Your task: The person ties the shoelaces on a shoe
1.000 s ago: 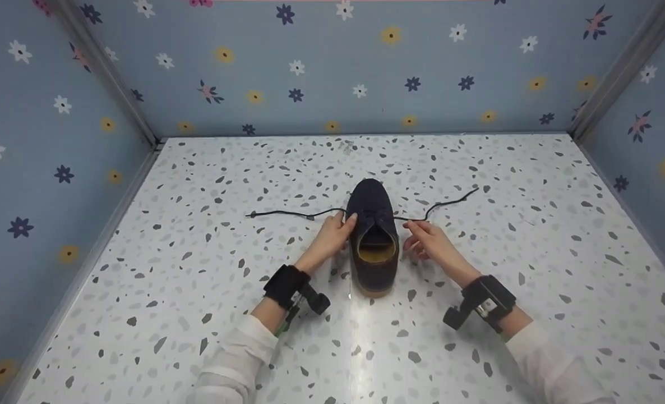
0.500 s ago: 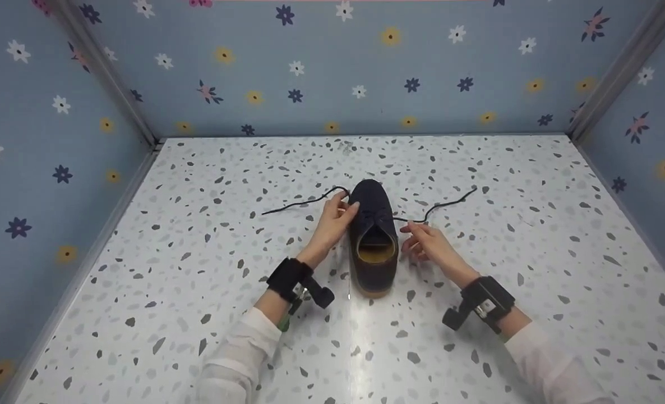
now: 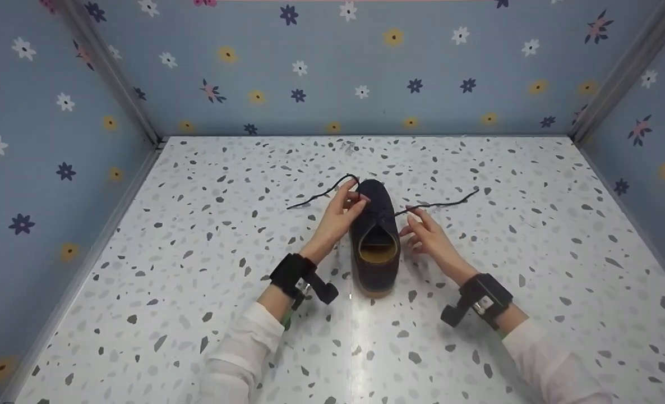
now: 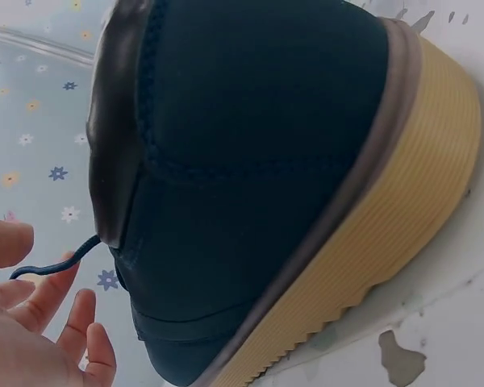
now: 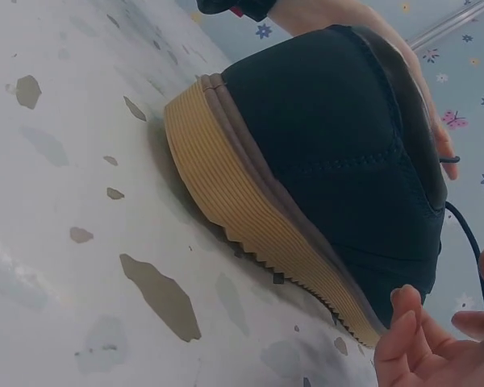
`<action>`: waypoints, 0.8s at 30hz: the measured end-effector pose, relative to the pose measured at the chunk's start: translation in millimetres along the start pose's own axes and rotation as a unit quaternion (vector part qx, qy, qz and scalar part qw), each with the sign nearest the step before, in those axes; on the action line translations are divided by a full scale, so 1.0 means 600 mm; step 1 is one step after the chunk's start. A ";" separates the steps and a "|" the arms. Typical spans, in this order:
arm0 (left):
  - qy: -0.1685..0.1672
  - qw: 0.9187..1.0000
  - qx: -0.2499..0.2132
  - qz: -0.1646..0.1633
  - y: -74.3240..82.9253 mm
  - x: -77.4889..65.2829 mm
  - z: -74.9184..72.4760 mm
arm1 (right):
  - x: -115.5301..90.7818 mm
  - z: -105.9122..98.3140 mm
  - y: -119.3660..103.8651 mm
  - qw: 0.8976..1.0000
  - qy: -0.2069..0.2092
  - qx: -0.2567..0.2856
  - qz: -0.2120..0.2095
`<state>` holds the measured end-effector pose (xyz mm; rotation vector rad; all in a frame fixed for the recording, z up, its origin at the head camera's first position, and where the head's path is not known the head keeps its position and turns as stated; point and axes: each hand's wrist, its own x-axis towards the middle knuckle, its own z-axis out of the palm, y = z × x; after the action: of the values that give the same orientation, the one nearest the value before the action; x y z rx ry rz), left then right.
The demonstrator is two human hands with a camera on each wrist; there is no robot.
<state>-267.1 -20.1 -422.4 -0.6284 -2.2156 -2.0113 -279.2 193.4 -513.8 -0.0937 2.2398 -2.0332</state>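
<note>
A dark navy lace-up shoe (image 3: 374,280) stands on the speckled tabletop, toe pointing away from me. My left hand (image 3: 332,221) is beside the shoe's toe, its fingers hooking the left end of the shoelace (image 3: 327,193). In the left wrist view that shoelace (image 4: 77,251) runs from the shoe across the fingers, close by the thumb. My right hand (image 3: 430,238) lies beside the shoe's right side, fingers loosely bent, with the index fingertip touching the right end of the lace. In the right wrist view the shoelace (image 5: 468,234) passes behind the thumb.
The tabletop (image 3: 198,314) is white with grey speckles. Blue flowered panels (image 3: 332,67) enclose its back, left and right sides. Black camera straps sit on both wrists.
My left hand has moved forward and right, drawing the left lace end toward the shoe and raising it into an arc. My right index finger has shifted the right lace slightly forward.
</note>
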 end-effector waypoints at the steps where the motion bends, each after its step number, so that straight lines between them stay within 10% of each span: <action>1: -0.003 1.000 0.000 0.006 0.005 -0.001 0.000 | 0.001 -0.001 0.001 1.000 0.003 0.001 -0.004; 11: -0.061 0.998 -0.011 0.029 0.047 -0.007 0.002 | 0.016 -0.012 -0.003 0.993 -0.006 0.078 -0.093; 24: -0.093 0.995 0.030 0.011 0.034 0.009 0.003 | 0.039 -0.020 -0.002 0.982 -0.026 0.118 -0.143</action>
<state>-264.4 -16.0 -401.9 -0.8622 -2.3491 -1.9408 -303.6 202.0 -512.5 -0.4656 2.0341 -2.3915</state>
